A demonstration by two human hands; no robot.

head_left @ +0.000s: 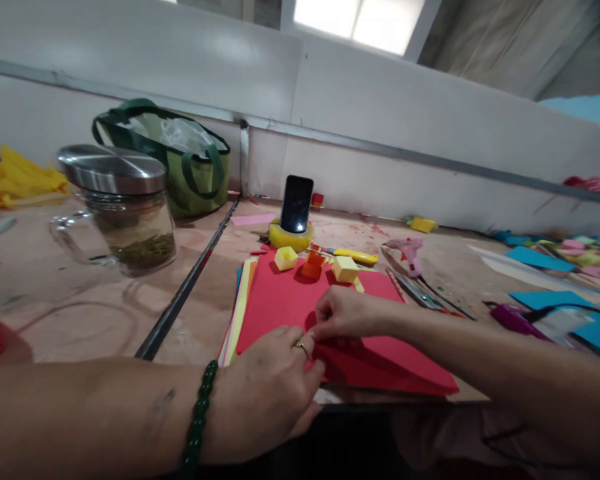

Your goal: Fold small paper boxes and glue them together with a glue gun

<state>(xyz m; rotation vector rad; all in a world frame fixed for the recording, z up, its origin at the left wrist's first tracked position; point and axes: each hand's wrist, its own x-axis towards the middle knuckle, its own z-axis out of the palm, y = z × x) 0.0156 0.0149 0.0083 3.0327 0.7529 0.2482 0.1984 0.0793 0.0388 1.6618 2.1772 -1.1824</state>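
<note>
A stack of coloured paper with a red sheet [280, 300] on top lies before me. Over its near left part, my left hand [270, 383] is closed, fingers curled and bunched. My right hand [347, 313] is closed in a pinch, its fingertips meeting the left fingers. Whatever lies between the fingertips is hidden. Beyond my hands on the red sheet stand an open yellow paper box [286, 258], a small orange folded paper piece [312, 265] and a yellow paper cube [345, 269].
A phone [297, 203] leans upright in a yellow tape roll [290, 237]. Behind the stack are a yellow utility knife [356, 256] and a pink glue gun [407, 253]. A lidded glass mug [135, 227] and green bag [203, 170] stand left; blue paper [540, 258] lies right.
</note>
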